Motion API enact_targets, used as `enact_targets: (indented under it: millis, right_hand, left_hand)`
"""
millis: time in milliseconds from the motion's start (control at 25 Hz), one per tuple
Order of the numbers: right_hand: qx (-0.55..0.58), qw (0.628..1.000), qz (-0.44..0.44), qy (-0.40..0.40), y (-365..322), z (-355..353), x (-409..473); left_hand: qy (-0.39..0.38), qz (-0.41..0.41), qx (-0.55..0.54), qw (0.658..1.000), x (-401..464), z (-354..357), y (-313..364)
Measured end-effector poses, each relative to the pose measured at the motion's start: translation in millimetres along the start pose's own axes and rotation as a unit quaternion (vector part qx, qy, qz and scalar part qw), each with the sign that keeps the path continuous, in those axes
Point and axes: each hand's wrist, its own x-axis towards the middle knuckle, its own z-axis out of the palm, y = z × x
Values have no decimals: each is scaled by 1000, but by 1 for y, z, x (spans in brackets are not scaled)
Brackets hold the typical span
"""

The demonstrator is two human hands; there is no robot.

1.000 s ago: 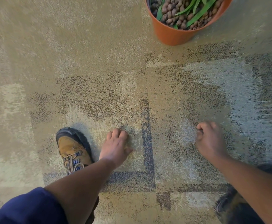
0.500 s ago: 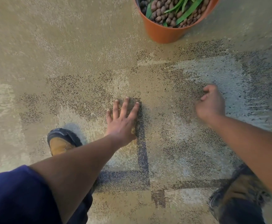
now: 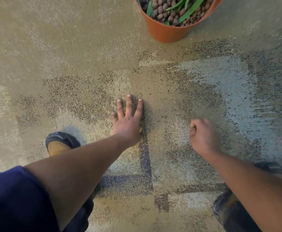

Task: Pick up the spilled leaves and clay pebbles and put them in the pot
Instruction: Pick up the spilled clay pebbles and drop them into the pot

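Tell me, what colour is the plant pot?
The pot is terracotta orange, seen at the top of the head view.

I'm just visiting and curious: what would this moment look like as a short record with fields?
setting: patterned carpet, seen from above
pot: orange pot standing upright at the top, holding brown clay pebbles and green leaves
left hand: left hand with fingers spread straight over the carpet
right hand: right hand curled into a fist; whether it holds anything is hidden
spill on carpet: none visible
footwear: tan shoe at lower left
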Motion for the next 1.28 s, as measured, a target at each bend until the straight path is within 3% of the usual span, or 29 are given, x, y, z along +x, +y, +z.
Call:
enact_targets:
  millis: [160, 280, 400, 480, 520, 600, 720, 920, 1000, 1280]
  right_hand:
    - [77, 994, 35, -73, -26, 11, -20]
    - [243, 968, 61, -12, -77, -13, -6]
    - [389, 913, -18, 125, -137, -72, 27]
    - [444, 869, -89, 199, -168, -117, 52]
    - [451, 858, -108, 222, -179, -135, 65]
    - [461, 850, -114, 228, -195, -161, 86]
    - [449, 863, -99, 211, -196, -173, 106]
    - [328, 898, -40, 290, -168, -172, 116]
    - [272, 920, -8, 281, -158, -168, 120]
    - [223, 947, -44, 225, -137, -153, 126]
  left_hand:
    - [5, 27, -23, 999, -10, -2, -2]
    - [98, 70, -156, 980, -14, -26, 12]
    - [289, 132, -342, 884, -5, -80, 39]
    - [379, 140, -392, 826, 10, -124, 48]
    - [401, 137, -396, 815, 18, -145, 50]
    - [407, 122, -387, 818, 32, -177, 48]
    - [376, 121, -346, 851, 45, -204, 38]
    - [325, 141, -240, 904, 56, -212, 27]
    - [311, 152, -189, 919, 59, -208, 22]
    - [329, 159, -146, 919, 65, -203, 15]
